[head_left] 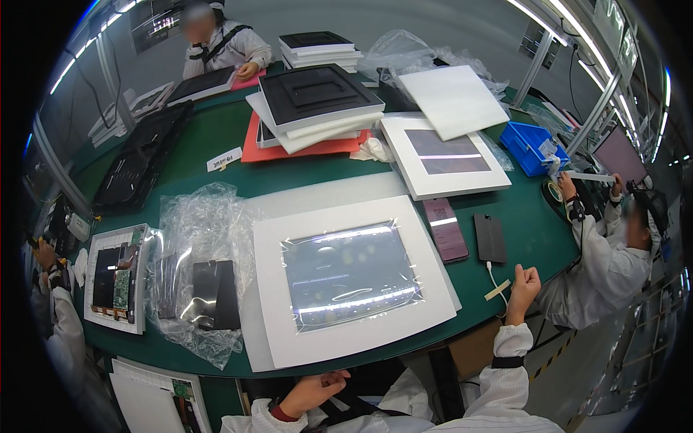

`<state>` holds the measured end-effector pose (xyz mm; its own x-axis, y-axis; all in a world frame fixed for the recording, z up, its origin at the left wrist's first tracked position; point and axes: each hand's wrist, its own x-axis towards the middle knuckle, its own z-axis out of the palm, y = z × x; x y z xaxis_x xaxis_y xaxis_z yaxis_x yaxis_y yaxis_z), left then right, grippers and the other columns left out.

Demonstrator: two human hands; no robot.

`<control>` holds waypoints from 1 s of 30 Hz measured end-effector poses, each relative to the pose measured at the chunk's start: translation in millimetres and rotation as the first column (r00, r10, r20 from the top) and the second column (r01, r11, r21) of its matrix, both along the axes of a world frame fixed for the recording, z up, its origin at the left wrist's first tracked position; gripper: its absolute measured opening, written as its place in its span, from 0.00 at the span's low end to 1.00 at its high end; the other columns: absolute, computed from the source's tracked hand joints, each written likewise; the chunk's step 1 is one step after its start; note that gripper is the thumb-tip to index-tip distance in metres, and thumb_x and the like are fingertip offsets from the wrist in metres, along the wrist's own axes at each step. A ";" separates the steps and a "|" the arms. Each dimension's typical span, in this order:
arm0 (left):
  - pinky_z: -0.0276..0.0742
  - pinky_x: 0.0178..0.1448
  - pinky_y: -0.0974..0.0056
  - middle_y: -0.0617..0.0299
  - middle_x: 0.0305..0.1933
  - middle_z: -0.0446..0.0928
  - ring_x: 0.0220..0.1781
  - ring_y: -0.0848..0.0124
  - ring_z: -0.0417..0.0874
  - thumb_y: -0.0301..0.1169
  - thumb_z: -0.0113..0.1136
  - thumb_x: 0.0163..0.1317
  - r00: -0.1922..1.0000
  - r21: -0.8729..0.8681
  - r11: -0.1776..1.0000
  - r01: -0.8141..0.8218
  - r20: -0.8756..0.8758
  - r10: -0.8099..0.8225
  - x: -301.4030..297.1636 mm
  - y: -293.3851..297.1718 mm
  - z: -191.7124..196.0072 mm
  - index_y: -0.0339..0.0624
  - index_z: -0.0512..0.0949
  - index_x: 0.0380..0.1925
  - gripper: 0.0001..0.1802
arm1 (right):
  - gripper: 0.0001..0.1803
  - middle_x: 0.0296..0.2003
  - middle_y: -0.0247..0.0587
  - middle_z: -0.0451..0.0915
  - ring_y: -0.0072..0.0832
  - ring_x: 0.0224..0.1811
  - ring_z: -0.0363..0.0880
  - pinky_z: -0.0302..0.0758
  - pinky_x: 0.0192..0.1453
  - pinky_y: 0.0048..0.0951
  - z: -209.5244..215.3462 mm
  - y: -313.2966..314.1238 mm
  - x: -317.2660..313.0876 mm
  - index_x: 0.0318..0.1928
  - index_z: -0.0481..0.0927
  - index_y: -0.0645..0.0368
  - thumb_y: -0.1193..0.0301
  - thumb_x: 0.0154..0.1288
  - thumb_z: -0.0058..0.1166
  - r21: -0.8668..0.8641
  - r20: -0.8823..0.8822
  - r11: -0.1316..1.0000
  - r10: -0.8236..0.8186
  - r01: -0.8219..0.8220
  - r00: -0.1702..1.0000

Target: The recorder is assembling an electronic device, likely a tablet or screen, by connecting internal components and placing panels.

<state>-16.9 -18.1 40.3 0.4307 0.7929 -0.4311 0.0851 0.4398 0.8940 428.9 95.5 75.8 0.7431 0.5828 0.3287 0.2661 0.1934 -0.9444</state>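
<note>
Right at the near edge of the table, in front of the seated person, lies a flat white-framed panel [350, 270]. Its broad border is plain white; the bluish-grey window wears glossy clear film, wrinkled at the edges and streaked with lamp glare. A thin white foam sheet [310, 193] shows beneath it.

The left hand [315, 395] hangs just off the table edge, fingers loosely bent, holding nothing I can see. The right hand [525, 285] is curled, thumb to forefinger, near a strip of tape [497, 290] on a white cable [491, 270]; whether it pinches anything I can't tell.

The cable runs to a dark grey slab [490, 238]. A purple phone [446, 231] crowds the panel's right side, and crumpled clear plastic [195, 216] its left, with an opened unit [121, 289] showing a green circuit board beyond. Behind stand stacked black-and-white trays [317, 86] and a blue bin [530, 148].

The tabletop [534, 216] is green; strip lamps [588, 40] light the room, and co-workers sit around.
</note>
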 end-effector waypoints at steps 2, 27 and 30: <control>0.75 0.43 0.71 0.58 0.41 0.77 0.35 0.75 0.77 0.25 0.57 0.59 1.000 -0.007 1.000 -0.013 -0.003 0.013 0.5 -0.2 0.3 0.31 0.73 0.45 0.14 | 0.23 0.18 0.20 0.52 0.10 0.19 0.48 0.46 0.21 0.18 -0.4 0.0 0.6 0.20 0.53 0.50 0.79 0.62 0.53 0.004 0.003 1.000 0.000 0.000 1.000; 0.75 0.42 0.72 0.62 0.36 0.75 0.35 0.77 0.75 0.17 0.56 0.51 0.997 -0.011 0.999 0.053 -0.050 -0.054 -0.1 4.1 10.1 0.34 0.75 0.43 0.16 | 0.23 0.18 0.20 0.52 0.10 0.19 0.47 0.46 0.21 0.18 -1.7 -0.4 3.0 0.20 0.53 0.51 0.79 0.62 0.53 0.007 0.015 1.000 -0.003 0.002 1.000; 0.74 0.42 0.72 0.62 0.35 0.74 0.34 0.77 0.74 0.18 0.57 0.51 0.999 0.008 0.999 0.039 0.027 -0.039 -0.1 1.7 2.1 0.34 0.74 0.44 0.17 | 0.23 0.18 0.20 0.52 0.10 0.19 0.47 0.46 0.21 0.18 -1.1 -0.7 1.6 0.20 0.53 0.51 0.79 0.62 0.53 0.009 0.013 1.000 -0.004 0.004 1.000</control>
